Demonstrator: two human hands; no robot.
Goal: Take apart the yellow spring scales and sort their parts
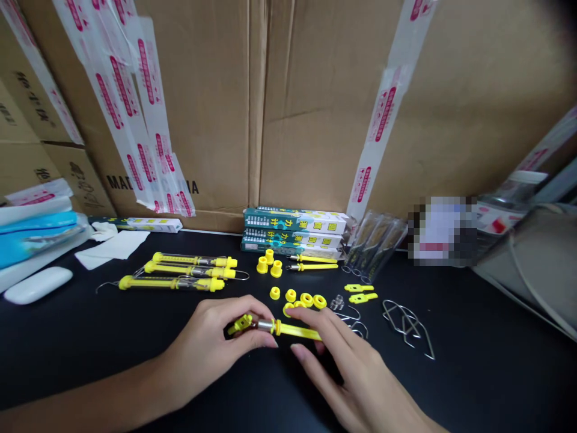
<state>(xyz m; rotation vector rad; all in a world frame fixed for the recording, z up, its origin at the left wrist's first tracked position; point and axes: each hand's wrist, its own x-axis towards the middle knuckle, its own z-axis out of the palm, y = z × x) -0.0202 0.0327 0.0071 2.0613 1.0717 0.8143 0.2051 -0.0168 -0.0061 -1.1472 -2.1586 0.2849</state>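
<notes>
Yellow rod point(297, 331): in the head view we hold it over the black table point(90, 355). Our left hand point(216, 331) pinches its metal sleeve point(265, 325) between fingertips; our right hand's point(347, 361) fingers curl at the other end, whether gripping we cannot tell. Yellow caps point(274, 293) lie just behind.

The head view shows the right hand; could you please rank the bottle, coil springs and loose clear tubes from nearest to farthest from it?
From the right hand:
1. Coil springs: just beyond its fingers.
2. Clear tubes: farther back, slightly right.
3. Bottle: far right, toward the back.
</notes>
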